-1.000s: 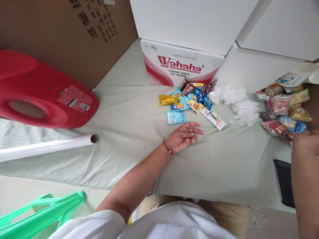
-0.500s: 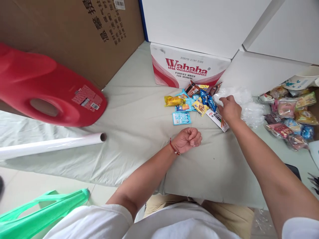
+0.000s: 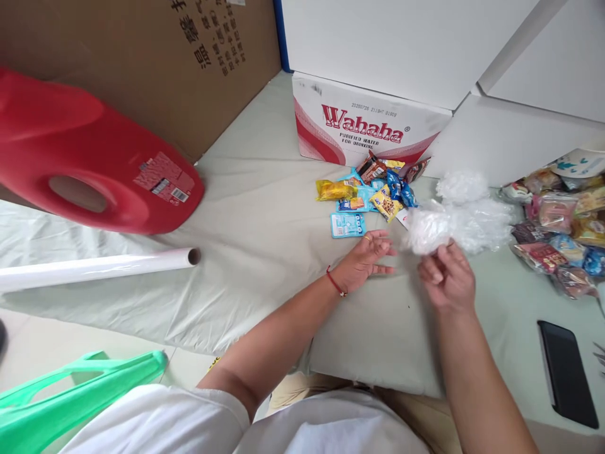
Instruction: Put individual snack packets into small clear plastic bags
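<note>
My right hand [image 3: 448,276] pinches a crumpled clear plastic bag [image 3: 428,228] and holds it over the cloth. More clear plastic [image 3: 463,187] lies just behind it. My left hand [image 3: 368,258], with a red cord at the wrist, has its fingers spread and holds nothing. It is close to a light blue packet [image 3: 348,225]. Behind are a yellow packet [image 3: 334,190], a yellow cookie packet [image 3: 386,203], blue packets [image 3: 401,189] and a brown packet [image 3: 371,168]. The held bag covers most of a white packet.
A Wahaha carton [image 3: 368,126] stands behind the snacks. On the left are a red jug [image 3: 118,164], a white roll [image 3: 104,267] and a cardboard box [image 3: 142,69]. Wrapped snacks [image 3: 556,213] and a black phone [image 3: 568,373] lie at the right; a green plastic object [image 3: 85,394] is lower left.
My right hand has moved from the white packet towards me and taken hold of a clear bag. My left hand has opened from a curled shape and shifted slightly right.
</note>
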A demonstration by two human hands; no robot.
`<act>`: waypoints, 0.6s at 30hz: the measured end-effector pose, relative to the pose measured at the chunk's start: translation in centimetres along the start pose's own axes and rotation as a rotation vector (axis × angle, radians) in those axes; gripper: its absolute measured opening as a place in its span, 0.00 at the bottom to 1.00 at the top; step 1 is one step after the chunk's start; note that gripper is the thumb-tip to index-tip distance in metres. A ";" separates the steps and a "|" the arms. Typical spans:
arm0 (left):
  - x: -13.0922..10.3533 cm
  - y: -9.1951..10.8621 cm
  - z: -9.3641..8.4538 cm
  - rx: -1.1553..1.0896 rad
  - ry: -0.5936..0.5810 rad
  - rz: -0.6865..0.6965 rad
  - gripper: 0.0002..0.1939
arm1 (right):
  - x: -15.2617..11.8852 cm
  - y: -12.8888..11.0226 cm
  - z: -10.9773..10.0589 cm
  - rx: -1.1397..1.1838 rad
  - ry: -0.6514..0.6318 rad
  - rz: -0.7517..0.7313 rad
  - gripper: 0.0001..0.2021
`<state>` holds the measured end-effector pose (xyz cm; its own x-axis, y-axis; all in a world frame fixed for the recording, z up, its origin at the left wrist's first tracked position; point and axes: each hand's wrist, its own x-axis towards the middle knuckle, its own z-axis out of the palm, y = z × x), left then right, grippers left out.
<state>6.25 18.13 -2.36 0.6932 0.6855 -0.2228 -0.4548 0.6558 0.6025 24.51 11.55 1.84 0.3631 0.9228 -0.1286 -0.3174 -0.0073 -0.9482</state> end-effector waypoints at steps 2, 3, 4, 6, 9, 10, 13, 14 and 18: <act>0.1 -0.2 0.0 0.014 0.009 0.007 0.32 | -1.6 1.9 0.8 0.017 -0.087 0.105 0.17; 0.1 -0.2 0.0 0.012 -0.001 -0.003 0.33 | -2.0 2.6 1.0 0.018 -0.125 0.152 0.17; 0.1 -0.2 -0.1 0.014 -0.010 -0.012 0.32 | -2.1 3.2 1.2 0.019 -0.153 0.185 0.17; 0.3 -0.1 -0.4 0.022 -0.004 -0.010 0.29 | -1.9 3.7 1.0 0.020 -0.161 0.200 0.17; 0.5 0.0 -0.8 -0.005 0.046 0.022 0.26 | -1.4 3.5 0.5 0.000 -0.086 0.142 0.18; 0.6 0.1 -0.9 -0.020 0.057 0.025 0.26 | -1.3 3.4 0.4 -0.023 -0.065 0.125 0.18; 0.5 0.5 -0.9 -0.070 0.064 0.014 0.26 | -1.4 3.2 0.2 -0.133 0.012 0.060 0.18; 0.4 0.6 -0.8 -0.091 0.066 0.007 0.26 | -1.4 3.2 0.0 -0.187 0.069 0.016 0.18; 0.1 1.0 -0.7 -0.138 0.077 -0.040 0.30 | -0.4 2.8 -3.3 -0.529 0.445 -0.233 0.16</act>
<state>5.47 19.03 -2.33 0.6697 0.6766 -0.3062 -0.5036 0.7168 0.4823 26.38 9.84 -1.69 0.7269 0.6802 0.0948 0.2367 -0.1185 -0.9643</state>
